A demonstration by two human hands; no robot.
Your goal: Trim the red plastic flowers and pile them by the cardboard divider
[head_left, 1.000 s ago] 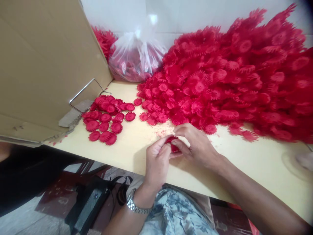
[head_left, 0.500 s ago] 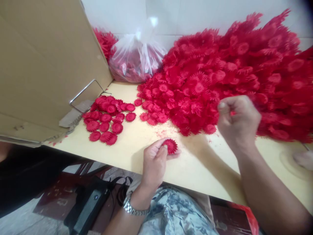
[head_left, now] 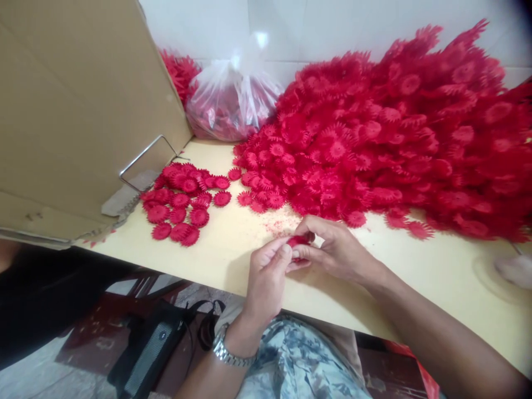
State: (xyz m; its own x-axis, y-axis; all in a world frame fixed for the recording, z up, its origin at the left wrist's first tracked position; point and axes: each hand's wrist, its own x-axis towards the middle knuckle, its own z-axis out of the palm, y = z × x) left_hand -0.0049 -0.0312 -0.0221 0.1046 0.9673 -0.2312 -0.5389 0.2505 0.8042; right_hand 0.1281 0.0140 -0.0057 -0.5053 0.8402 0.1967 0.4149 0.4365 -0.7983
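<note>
A red toothed disc is held between my two hands above the table's front part, mostly covered by fingers. My left hand, with a metal watch on its wrist, pinches it from the left. From the right, the thumb and forefinger of my right hand close on the same disc. A large heap of red toothed discs lies just beyond the hands. Off to the left is a smaller group of red discs, which look stacked or thicker.
A tall cardboard sheet stands at the left, with a bent metal wire near its lower edge. A tied clear plastic bag of red pieces sits against the wall. Red crumbs lie on the pale table. Below is a black bag.
My right hand has come down and left from above the heap's front edge to meet my left hand, and its fingers now grip the disc. My left hand has barely moved.
</note>
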